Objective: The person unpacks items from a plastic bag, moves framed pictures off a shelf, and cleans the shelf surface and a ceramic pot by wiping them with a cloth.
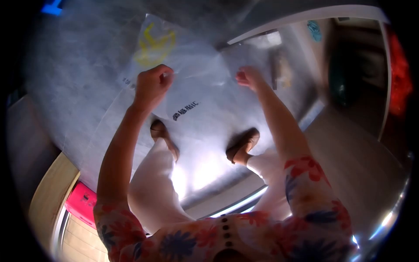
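A large translucent plastic bag [196, 65] with a yellow print and black lettering spreads between my two hands, above the grey floor. My left hand [153, 85] is closed at the bag's left side, its fingers curled round the plastic. On the right, my right hand [249, 78] is also closed, at the bag's right edge, with the fingers pinched together. The bag's lower part, with the black lettering, hangs just beyond my shoes.
Brown shoes [244, 146] stand on the grey floor [78, 91]. A pink object [82, 204] lies at the lower left beside a wooden edge [53, 192]. At the right are a white-edged frame [305, 15], a dark green object [340, 78] and something red [399, 74].
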